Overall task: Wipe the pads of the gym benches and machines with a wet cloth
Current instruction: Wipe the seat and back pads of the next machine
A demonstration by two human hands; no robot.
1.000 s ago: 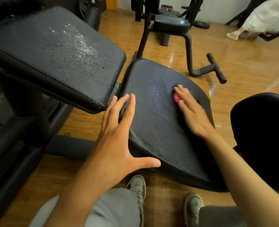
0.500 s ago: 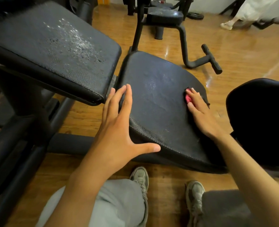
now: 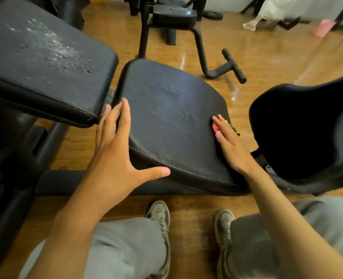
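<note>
Head view: your right hand [image 3: 230, 143] lies flat with straight fingers at the 3 o'clock edge of the seat pad [image 3: 172, 117], pressing a pink cloth [image 3: 215, 126] onto the vinyl; only a sliver of cloth shows past the fingertips. Your left hand [image 3: 114, 156] is spread wide, fingers resting on the pad's 9 o'clock edge, thumb out along the front rim, holding nothing. The upper pad [image 3: 45, 57] at 10 o'clock carries droplets or residue across its face. A curved backrest pad [image 3: 299, 133] sits at 3 o'clock, just beside the working hand.

Risks, as judged: the cloth sits at the pad's very edge, so a further outward stroke could carry it off onto the wooden floor [image 3: 267, 63]. With so little cloth under the fingers, bare skin may do the wiping. The pad's centre and far end could be missed.
</note>
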